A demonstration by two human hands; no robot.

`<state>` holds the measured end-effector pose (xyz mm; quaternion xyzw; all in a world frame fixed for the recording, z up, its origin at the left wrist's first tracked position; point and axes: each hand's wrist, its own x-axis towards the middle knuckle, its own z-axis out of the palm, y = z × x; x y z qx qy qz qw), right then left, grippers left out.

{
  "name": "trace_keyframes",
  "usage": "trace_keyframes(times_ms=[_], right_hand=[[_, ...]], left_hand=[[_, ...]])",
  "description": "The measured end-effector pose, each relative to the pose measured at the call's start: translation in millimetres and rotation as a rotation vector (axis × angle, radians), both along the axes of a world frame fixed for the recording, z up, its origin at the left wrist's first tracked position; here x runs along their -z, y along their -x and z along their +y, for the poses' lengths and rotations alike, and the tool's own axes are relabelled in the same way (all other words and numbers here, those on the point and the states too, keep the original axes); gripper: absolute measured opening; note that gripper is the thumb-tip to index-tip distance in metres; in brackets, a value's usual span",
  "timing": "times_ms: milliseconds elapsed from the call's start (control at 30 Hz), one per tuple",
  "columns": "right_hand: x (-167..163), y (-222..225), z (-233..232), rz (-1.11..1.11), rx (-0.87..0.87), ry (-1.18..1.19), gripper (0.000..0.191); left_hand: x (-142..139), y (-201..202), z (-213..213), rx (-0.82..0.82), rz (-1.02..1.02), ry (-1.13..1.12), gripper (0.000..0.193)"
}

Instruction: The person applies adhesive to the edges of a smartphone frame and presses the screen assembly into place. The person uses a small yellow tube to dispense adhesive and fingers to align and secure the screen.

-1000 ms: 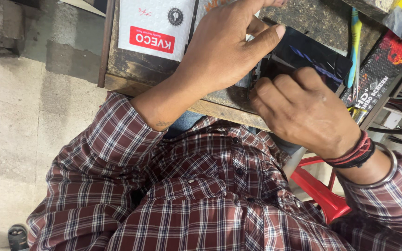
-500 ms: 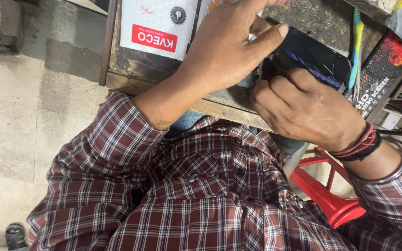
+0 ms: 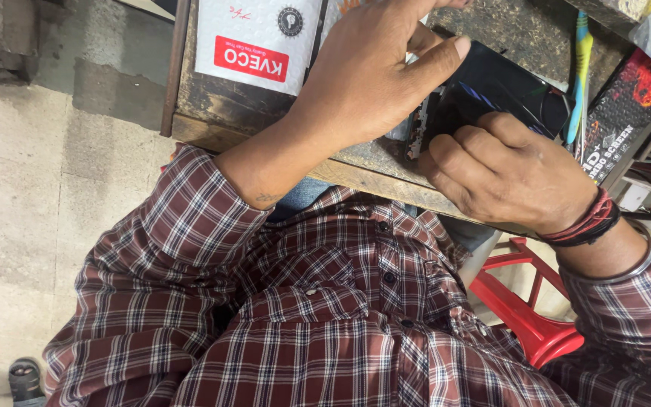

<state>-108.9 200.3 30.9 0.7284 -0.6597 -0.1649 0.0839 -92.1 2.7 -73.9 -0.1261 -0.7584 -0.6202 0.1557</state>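
Barely anything has shifted: left hand [image 3: 371,83] still presses flat beside the black phone [image 3: 491,94], right hand [image 3: 510,173] curled, fingers gripping its edge on the wooden bench [image 3: 212,113].

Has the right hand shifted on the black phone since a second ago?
No. The right hand stays pressed on the black phone, same spot beside the white packet.

Left hand [image 3: 374,71] extended forward, palm down, fingers spread flat, thumb angled out to the right. Right hand [image 3: 510,173] curled, knuckles up, fingertips pressing down. Both forearms in rolled plaid sleeves.
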Motion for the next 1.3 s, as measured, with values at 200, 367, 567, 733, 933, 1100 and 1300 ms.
trace_keyframes(times_ms=[200,367,567,733,933,1100,1300], right_hand=[[1.3,0.9,5.9,0.001,0.000,0.007,0.012],[-0.1,0.1,11.2,-0.006,0.012,-0.002,0.017],[1.4,1.0,16.5,-0.114,0.050,0.042,0.028],[1.7,-0.5,19.7,-0.118,0.088,0.037,0.029],[1.5,-1.5,22.7,-0.144,0.118,0.035,0.027],[3.0,-2.9,24.9,-0.152,0.145,0.050,0.023],[4.9,-4.0,26.5,-0.161,0.155,0.053,0.023]], left_hand=[[-0.3,2.3,1.5,-0.006,0.003,0.035,0.034],[-1.6,2.5,1.5,-0.008,0.022,0.029,0.036],[-2.4,2.5,2.1,-0.006,0.014,0.013,0.034],[-2.0,3.2,4.7,-0.019,-0.002,0.038,0.037],[-3.9,3.6,4.5,-0.017,0.006,0.018,0.037],[-4.4,4.3,4.9,-0.020,0.028,0.033,0.036],[-2.9,2.6,3.3,-0.009,0.024,0.010,0.036]])
